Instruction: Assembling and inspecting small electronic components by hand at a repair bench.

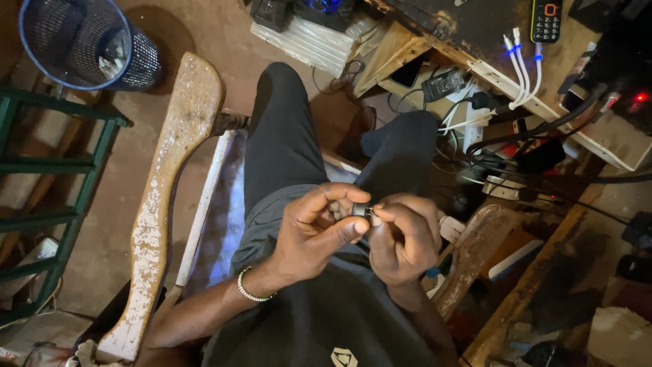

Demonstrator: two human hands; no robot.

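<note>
Looking down, head view: a seated person in dark trousers and a dark shirt works over the lap, both hands raised close together.
Left hand (319,228): fingers curled, thumb and forefinger pinched on a small dark part (360,210); a beaded bracelet (250,289) sits at the wrist.
Right hand (405,234): fingers folded inward, fingertips closed on the same part from the other side, touching the left hand's fingertips.
Small dark part: held between the two hands above the lap, mostly covered by fingers; its kind cannot be told.
Chair: worn wooden armrest (166,204) with flaking white paint to the person's left; a second armrest (475,251) shows below the right hand.
Counter (475,30): dark, worn top ahead of the knees, carrying a keypad phone (546,20); white cables (523,68) hang off its edge.
Under the counter: a tangle of black leads and a black adapter (443,84) on a wooden shelf.
Floor, left: blue mesh waste basket (85,41) and a green metal frame (61,170).
</note>
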